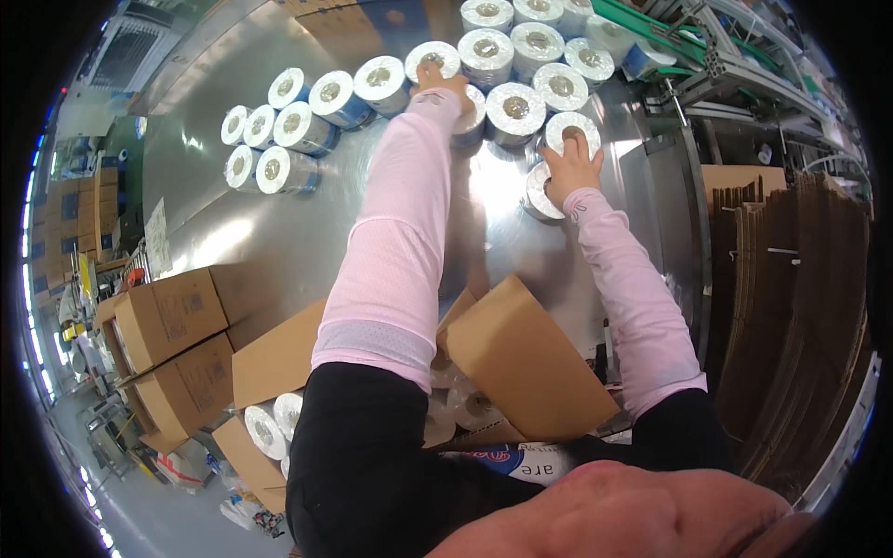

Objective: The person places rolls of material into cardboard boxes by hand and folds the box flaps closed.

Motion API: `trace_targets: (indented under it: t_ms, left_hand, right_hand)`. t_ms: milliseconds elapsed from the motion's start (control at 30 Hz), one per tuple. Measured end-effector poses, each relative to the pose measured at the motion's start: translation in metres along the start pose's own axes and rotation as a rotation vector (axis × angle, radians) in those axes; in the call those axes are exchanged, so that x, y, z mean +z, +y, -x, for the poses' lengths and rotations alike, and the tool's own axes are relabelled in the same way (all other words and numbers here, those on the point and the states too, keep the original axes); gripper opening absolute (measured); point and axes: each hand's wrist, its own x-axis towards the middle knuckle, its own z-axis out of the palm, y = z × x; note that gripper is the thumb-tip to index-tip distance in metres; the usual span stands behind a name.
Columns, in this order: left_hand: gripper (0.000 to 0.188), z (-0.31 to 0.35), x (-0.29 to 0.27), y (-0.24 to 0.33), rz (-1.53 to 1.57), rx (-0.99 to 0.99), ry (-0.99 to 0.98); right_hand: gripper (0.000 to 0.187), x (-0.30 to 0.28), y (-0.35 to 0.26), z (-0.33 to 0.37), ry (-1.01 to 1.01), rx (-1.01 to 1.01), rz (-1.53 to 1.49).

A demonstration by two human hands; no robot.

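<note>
Wrapped white paper rolls with blue lower sides stand on a shiny metal table (372,251). Far out in the middle, my left hand (441,86) grips one paper roll (433,58), its fingers bent over the top by the core. Farther right and a little nearer, my right hand (573,173) has its fingers on the top of another paper roll (566,127), one fingertip at the core and the thumb to the left. Just below that hand is one more roll (539,193), partly hidden by it. Pink sleeves cover both forearms.
Several more rolls (296,128) are grouped at the left. An open carton (526,358) with rolls inside stands near my body, and closed cartons (172,316) are stacked at left. Flattened cardboard (781,316) fills the right side. A green-edged conveyor frame (735,65) is at far right.
</note>
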Motion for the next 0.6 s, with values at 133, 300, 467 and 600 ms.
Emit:
trace_targets:
  t_ms: [133, 300, 467, 600]
  left_hand:
    - [0.039, 0.006, 0.006, -0.006, -0.049, 0.052, 0.07]
    - [0.028, 0.041, 0.027, -0.003, -0.08, 0.136, 0.169]
    - [0.038, 0.132, 0.021, -0.024, -0.013, 0.287, 0.017]
    - [0.042, 0.184, 0.012, -0.076, 0.405, 0.094, -0.027]
  right_hand:
    - [0.044, 0.005, 0.003, 0.002, 0.013, 0.057, -0.034]
    - [0.044, 0.004, -0.006, 0.013, -0.036, 0.196, -0.031]
    - [0.044, 0.008, -0.046, 0.091, -0.215, 0.226, -0.044]
    - [0.034, 0.094, -0.061, 0.175, -0.036, -0.014, 0.066]
